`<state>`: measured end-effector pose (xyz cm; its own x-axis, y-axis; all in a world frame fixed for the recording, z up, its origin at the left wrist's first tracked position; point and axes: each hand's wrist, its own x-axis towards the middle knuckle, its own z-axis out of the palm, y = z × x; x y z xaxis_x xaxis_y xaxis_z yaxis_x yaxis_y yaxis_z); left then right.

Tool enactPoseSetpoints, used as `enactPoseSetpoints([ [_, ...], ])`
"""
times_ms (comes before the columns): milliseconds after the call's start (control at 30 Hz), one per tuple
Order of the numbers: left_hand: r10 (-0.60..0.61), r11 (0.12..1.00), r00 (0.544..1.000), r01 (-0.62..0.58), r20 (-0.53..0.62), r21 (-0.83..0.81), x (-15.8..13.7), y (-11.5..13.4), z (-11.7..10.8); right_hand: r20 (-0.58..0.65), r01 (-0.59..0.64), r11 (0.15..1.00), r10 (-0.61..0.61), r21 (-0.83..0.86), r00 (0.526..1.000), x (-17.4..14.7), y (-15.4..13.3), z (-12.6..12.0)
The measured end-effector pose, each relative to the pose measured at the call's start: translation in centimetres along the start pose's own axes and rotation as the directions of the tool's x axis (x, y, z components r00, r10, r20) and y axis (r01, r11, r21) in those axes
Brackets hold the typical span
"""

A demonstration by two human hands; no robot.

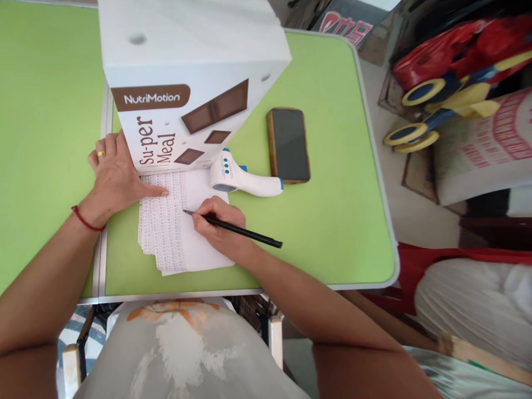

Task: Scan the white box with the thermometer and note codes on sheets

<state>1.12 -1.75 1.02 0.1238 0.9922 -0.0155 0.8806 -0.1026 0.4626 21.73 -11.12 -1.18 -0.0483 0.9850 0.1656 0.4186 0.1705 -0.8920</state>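
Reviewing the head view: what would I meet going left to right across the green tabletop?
Bare left hand with gold ring, white handwritten paper sheets, white gun-shaped plastic thermometer, rectangular black-screened brown-cased phone.

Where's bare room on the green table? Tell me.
Free: green tabletop right of the flat brown-cased phone, between it and the near edge, and left of the left hand. Crowded: the middle, with white cardboard box, white-blue thermometer, written paper sheets, right hand and slim black pen.
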Motion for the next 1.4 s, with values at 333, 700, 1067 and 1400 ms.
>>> enactPoseSetpoints([
  [333,0.026,0.999,1.000,-0.026,-0.002,-0.036,0.04,-0.23,0.13,0.012,0.014,0.998,-0.013,-0.053,1.000,0.01,-0.22,-0.07],
  [700,0.004,1.000,1.000,-0.004,0.002,-0.013,0.08,-0.08,0.02,0.003,-0.004,0.999,0.004,-0.040,1.000,0.11,-0.04,-0.14],
  [1067,-0.004,0.998,1.000,0.004,0.008,-0.056,0.09,0.05,-0.04,0.024,-0.005,0.998,0.007,-0.069,1.000,0.12,-0.06,-0.23],
  [1400,-0.018,1.000,1.000,0.017,0.016,0.017,0.12,0.08,-0.11,-0.002,-0.006,0.998,0.006,-0.062,1.000,0.10,0.03,-0.14],
])
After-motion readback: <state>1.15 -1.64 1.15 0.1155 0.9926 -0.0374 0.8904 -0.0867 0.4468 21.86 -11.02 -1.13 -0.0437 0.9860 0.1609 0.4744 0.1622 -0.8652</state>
